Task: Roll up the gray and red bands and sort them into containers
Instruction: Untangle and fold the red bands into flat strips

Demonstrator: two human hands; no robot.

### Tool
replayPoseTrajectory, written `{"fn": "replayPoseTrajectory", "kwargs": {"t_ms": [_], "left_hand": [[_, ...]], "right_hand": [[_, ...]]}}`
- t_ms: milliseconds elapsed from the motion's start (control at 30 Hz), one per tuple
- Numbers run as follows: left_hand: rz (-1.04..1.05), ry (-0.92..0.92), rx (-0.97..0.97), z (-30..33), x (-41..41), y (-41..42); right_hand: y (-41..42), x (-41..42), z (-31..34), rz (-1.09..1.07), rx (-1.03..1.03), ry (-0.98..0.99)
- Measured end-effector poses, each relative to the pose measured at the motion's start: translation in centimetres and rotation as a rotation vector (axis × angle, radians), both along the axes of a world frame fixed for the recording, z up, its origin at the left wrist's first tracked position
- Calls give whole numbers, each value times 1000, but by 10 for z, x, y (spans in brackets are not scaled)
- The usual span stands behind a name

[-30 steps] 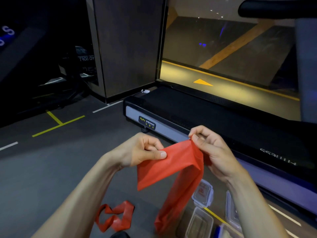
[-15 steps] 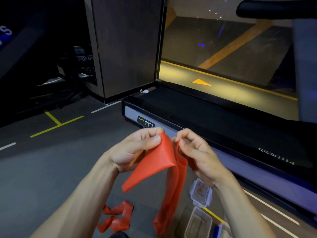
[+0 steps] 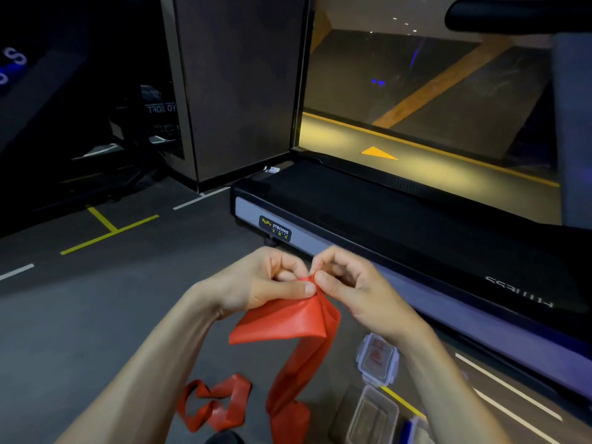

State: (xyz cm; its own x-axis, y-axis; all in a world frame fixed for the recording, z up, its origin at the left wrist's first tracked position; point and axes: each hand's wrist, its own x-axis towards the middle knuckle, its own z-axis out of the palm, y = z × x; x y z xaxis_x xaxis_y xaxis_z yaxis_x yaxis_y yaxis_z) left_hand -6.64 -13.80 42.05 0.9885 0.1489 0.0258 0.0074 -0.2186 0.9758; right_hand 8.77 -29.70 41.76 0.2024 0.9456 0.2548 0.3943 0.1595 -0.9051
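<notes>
A long red band hangs from both hands, its tail dropping to the floor at the bottom centre. My left hand pinches its top fold between thumb and fingers. My right hand pinches the same fold right beside it, fingertips of both hands nearly touching. A second red band lies crumpled on the floor at the lower left. A clear open container stands on the floor at the bottom right, and a clear lid lies just beyond it. No gray band shows.
A black treadmill runs diagonally across the right side, close behind my hands. A dark pillar stands at the back. The gray floor with yellow and white lines spreads to the left. Another clear container edge peeks in at the bottom right.
My hands have come together, from apart with the band stretched between them to pinching one bunched fold. The band's top has folded over into a drooping flap.
</notes>
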Motion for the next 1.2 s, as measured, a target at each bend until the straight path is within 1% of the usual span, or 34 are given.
{"fn": "replayPoseTrajectory", "kwargs": {"t_ms": [67,167,267,467,600,667,933,1000,1100,1200], "left_hand": [[5,16,32,1,-1,0],[24,49,79,0,-1,0],[56,71,70,-2,-2,4],[96,31,61,-5,1,8],[126,-21,108,-6,4,8],[140,-36,99,-6,4,8],[122,-35,63,-6,4,8],[94,-32,33,-4,2,9],[14,-20,-93,1,-1,7],[-33,-49,-238,1,3,3]], "right_hand": [[-2,2,0,6,-7,-39],[-3,5,1,-14,-1,-48],[-5,10,1,-48,26,-45],[-7,13,3,-85,73,-29],[-9,14,3,-89,84,-31],[-9,14,4,-86,85,-26],[-11,15,3,-79,88,-2],[-12,16,3,-79,84,8],[-11,13,3,-67,63,23],[-5,3,-1,-27,46,124]]}}
